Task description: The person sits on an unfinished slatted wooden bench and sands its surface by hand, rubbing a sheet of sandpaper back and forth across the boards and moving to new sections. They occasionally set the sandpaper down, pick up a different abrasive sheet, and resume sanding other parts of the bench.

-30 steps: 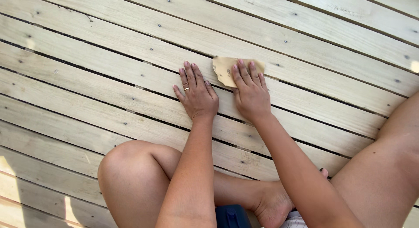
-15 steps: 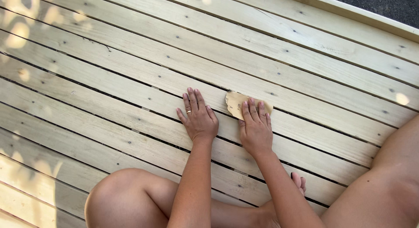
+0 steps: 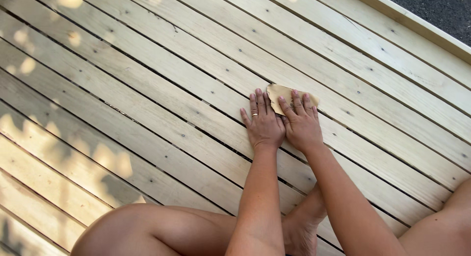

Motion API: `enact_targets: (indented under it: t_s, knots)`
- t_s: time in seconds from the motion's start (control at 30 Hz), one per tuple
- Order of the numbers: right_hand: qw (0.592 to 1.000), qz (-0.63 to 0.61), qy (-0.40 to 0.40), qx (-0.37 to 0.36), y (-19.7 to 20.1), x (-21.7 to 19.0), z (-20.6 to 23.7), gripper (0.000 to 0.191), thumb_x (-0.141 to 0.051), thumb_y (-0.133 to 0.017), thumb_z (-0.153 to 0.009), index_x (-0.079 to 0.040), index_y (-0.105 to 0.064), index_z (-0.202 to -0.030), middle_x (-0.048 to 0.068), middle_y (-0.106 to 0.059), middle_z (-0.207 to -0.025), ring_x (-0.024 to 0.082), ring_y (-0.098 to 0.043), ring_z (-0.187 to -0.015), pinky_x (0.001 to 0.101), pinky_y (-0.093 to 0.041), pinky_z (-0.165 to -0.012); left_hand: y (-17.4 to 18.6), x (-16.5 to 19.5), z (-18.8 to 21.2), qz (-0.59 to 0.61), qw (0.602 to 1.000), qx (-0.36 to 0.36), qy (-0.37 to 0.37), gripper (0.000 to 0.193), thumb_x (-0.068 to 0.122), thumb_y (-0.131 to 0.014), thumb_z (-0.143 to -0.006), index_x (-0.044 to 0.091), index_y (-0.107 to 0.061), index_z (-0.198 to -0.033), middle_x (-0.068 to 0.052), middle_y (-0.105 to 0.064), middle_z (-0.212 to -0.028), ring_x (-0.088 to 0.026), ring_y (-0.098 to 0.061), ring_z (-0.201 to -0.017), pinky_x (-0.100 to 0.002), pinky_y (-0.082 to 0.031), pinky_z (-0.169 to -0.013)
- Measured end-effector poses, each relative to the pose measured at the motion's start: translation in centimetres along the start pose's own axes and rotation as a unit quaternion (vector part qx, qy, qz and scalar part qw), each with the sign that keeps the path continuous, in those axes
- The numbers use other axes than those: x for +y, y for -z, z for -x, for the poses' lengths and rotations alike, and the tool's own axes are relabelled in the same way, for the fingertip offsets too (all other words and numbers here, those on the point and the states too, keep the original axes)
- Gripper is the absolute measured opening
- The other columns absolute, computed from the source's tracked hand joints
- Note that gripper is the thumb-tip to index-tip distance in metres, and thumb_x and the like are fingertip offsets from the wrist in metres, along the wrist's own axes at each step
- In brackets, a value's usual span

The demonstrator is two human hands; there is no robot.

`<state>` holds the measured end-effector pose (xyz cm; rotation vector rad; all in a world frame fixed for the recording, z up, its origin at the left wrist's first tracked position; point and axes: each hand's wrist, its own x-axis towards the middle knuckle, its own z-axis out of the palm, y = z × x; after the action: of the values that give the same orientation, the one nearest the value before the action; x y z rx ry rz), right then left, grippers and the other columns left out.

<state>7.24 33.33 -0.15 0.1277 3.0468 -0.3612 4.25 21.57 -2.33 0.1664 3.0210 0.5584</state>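
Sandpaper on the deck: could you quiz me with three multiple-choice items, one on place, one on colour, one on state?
1. Where is the sandpaper?
A. Under the right hand
B. On a knee
C. By the dark ground

2. What colour is the ring on the left hand?
A. Red
B. Silver
C. Black

3. How does the left hand lie?
A. Clenched
B. Raised
C. Flat on a deck board

Answers: 1 A, its fingers cover the sheet's near edge. 2 B, a pale metal band shows. 3 C, the fingers are spread on wood.
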Motion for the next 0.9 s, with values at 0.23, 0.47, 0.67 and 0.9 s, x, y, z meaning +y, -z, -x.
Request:
enact_targets:
  t_s: [0.23, 0.47, 0.67, 0.9]
  knots:
    - [0.993, 0.059, -0.045, 0.093, 0.2, -2.5, -2.9, 0.058, -0.031, -0.062, -0.091, -0.028, -0.057, -0.149, 0.01, -0.052, -0.148, 0.039, -0.049, -0.134, 0.0541, -0.044, -0.104, 0.8, -1.3, -0.6, 0.192, 0.979, 0.054, -0.041, 0.068, 0.025, -0.048, -0.093, 0.007, -0.04, -0.158, -0.01, -0.033, -0.169, -0.026, -0.025, -0.159, -0.051, -0.014, -0.128]
    - [0.984, -0.048, 0.057, 0.162, -0.6, -12.0, -5.0, 0.039, -0.023, -0.066, -0.097, -0.024, -0.07, -0.135, 0.009, -0.059, -0.142, 0.033, -0.059, -0.123, 0.0447, -0.051, -0.097, 6.0, -10.9, -3.4, 0.187, 0.97, 0.155, 0.019, 0.065, 0.017, -0.047, -0.093, 0.002, -0.041, -0.157, -0.013, -0.032, -0.17, -0.028, -0.024, -0.16, -0.049, -0.02, -0.128]
    - [0.982, -0.086, 0.141, 0.091, -4.8, -21.0, -3.9, 0.048, -0.028, -0.059, -0.096, -0.027, -0.062, -0.144, 0.006, -0.051, -0.156, 0.036, -0.047, -0.141, 0.054, -0.041, -0.111, 10.1, -17.5, -2.3, 0.171, 0.942, 0.153, 0.243, 0.065, 0.026, -0.048, -0.097, 0.008, -0.034, -0.157, -0.011, -0.02, -0.17, -0.029, -0.015, -0.158, -0.053, -0.013, -0.125]
    - [0.982, -0.001, 0.175, 0.067, -6.5, -21.7, -3.7, 0.051, -0.039, -0.049, -0.103, -0.033, -0.05, -0.153, 0.007, -0.035, -0.167, 0.04, -0.026, -0.155, 0.0695, -0.021, -0.116, 13.9, -19.3, -1.8, 0.133, 0.916, 0.0, 0.38, 0.073, 0.027, -0.046, -0.095, 0.031, -0.018, -0.162, -0.002, -0.002, -0.173, -0.024, -0.001, -0.158, -0.064, 0.001, -0.122]
